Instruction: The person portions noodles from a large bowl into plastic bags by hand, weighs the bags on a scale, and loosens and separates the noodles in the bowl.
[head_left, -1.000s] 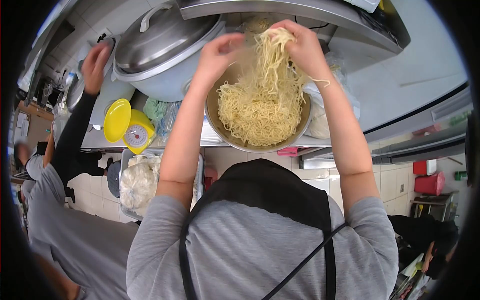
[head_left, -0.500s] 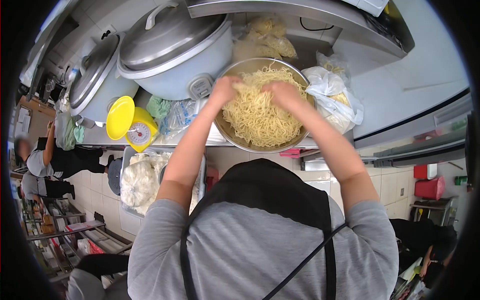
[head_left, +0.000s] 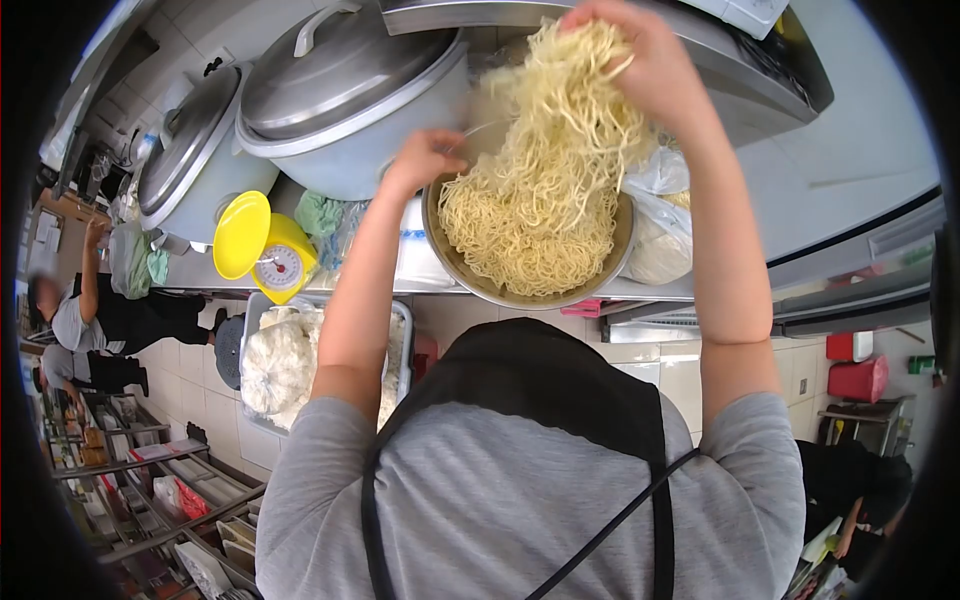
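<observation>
A wide metal bowl full of thin yellow noodles stands on the counter in front of me. My right hand is closed on a big clump of noodles, lifted high above the bowl. Long strands hang from it down to the noodles below, some of them blurred. My left hand is at the bowl's upper left rim with its fingers bent over the edge. The hanging noodles hide the far right part of the bowl.
Large lidded cookers stand to the left, with a yellow dial scale before them. White plastic bags lie right of the bowl. A tub with bagged pale food sits below the counter. A metal hood edge overhangs. Other people are at far left.
My right hand has risen from the bowl, pulling a clump of noodles up and away. My left hand has drawn out of the noodles, leftward to the rim.
</observation>
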